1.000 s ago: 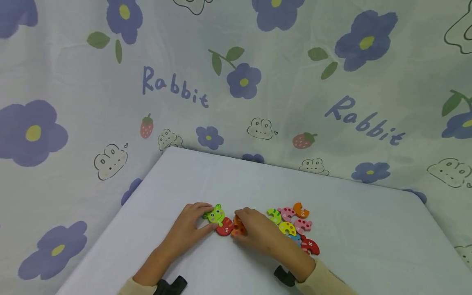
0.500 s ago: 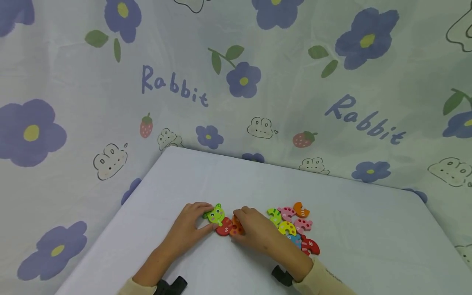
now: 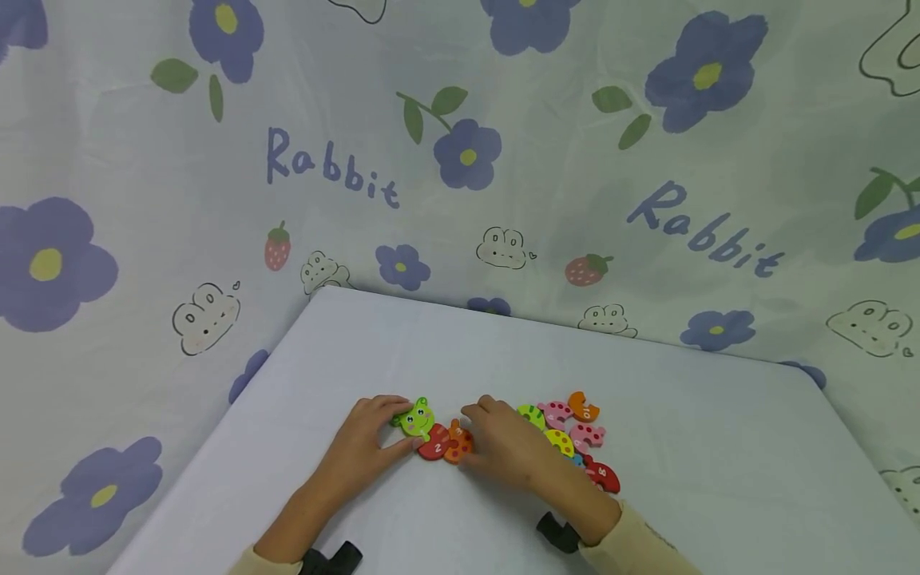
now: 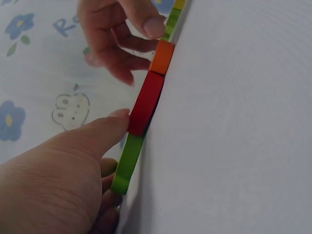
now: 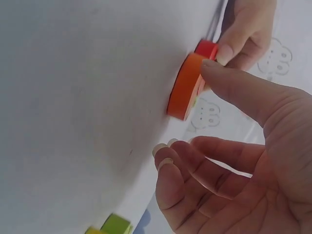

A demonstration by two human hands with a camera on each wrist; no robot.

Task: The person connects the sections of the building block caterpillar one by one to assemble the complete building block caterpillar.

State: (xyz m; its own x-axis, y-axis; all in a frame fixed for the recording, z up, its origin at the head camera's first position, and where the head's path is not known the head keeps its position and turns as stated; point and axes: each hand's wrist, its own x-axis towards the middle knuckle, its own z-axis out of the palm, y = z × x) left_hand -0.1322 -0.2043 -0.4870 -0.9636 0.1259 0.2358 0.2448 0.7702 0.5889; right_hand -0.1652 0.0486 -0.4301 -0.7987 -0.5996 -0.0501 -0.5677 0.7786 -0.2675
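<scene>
A green caterpillar-head puzzle piece (image 3: pixel 415 420) with a smiling face lies on the white table, joined to a red piece (image 3: pixel 434 444) marked 2. An orange spotted piece (image 3: pixel 458 444) sits against the red one's right side. My left hand (image 3: pixel 362 446) holds the green head, fingers along its far left side and thumb near where it meets the red piece. Just right of the orange piece is my right hand (image 3: pixel 509 446), its fingers loosely bent and off the piece. In the right wrist view its thumb is at the edge of the orange piece (image 5: pixel 184 90), seemingly touching.
Right of my right hand lies a loose cluster: a green piece (image 3: pixel 530 415), pink pieces (image 3: pixel 588 436), an orange piece (image 3: pixel 584 407) marked 10, a yellow piece (image 3: pixel 559 441) and a red piece (image 3: pixel 604 475) marked 8. My right arm partly hides a blue one. A flowered cloth (image 3: pixel 460 200) hangs behind.
The orange piece has been pushed left against the red one. My right hand has then let go and drawn slightly right, uncovering it. My left hand keeps its hold.
</scene>
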